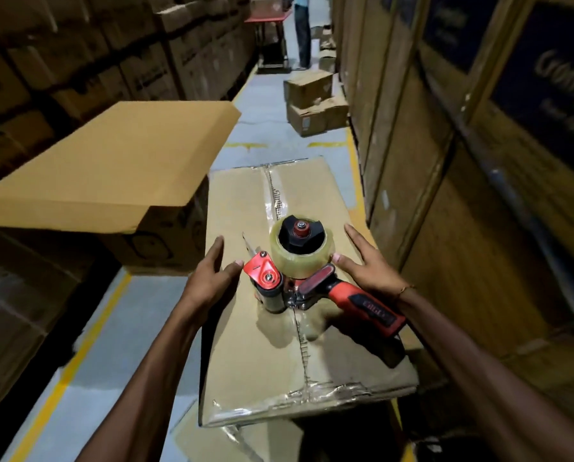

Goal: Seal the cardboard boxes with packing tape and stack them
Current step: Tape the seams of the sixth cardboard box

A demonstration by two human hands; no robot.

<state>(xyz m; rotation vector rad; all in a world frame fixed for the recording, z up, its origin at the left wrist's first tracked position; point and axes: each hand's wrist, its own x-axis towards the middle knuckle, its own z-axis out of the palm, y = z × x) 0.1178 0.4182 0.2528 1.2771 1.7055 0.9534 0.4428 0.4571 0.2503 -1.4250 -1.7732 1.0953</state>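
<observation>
A cardboard box [245,345] lies in front of me, with clear tape along its centre seam and across both ends. A red and black tape dispenser [312,281] with a roll of clear tape lies on its side on the box top. My left hand [209,275] rests flat on the box's left edge, its thumb near the dispenser's red head. My right hand [365,265] lies flat on the box's right side, its thumb touching the tape roll. Another taped box [232,438] shows underneath.
An open box [105,168] with a raised flap stands to the left. Stacked cartons [78,55] line the left wall and tall cartons [462,161] the right. Two boxes [312,101] sit down the aisle, where a person [302,31] stands beside a red table [269,18].
</observation>
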